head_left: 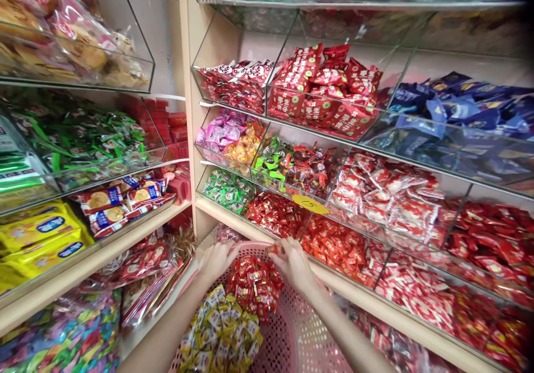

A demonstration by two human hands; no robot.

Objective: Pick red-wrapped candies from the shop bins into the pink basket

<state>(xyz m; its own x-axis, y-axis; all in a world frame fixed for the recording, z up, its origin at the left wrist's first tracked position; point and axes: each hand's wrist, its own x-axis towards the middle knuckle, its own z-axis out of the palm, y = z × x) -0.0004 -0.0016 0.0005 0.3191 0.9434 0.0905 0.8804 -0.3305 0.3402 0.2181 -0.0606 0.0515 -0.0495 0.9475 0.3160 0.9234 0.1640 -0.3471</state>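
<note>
A pink perforated plastic basket (287, 328) stands below me, in front of the candy shelves. Inside it, a heap of red wrapped candies (256, 284) lies toward the far side, and yellow-and-white wrapped candies (223, 331) are piled nearer to me. My left hand (217, 260) is closed over the basket's far left rim. Over the far right part of the rim, my right hand (292, 263) has its fingers bent together around a small red wrapped candy (272, 249), partly hidden by the fingers.
Clear bins with red candies (273, 214), orange-red candies (334, 245) and green candies (228, 189) line the shelf just beyond my hands. A yellow price tag (311, 204) sticks out. On the left are yellow packets (41, 234) and a wooden shelf edge (95, 256).
</note>
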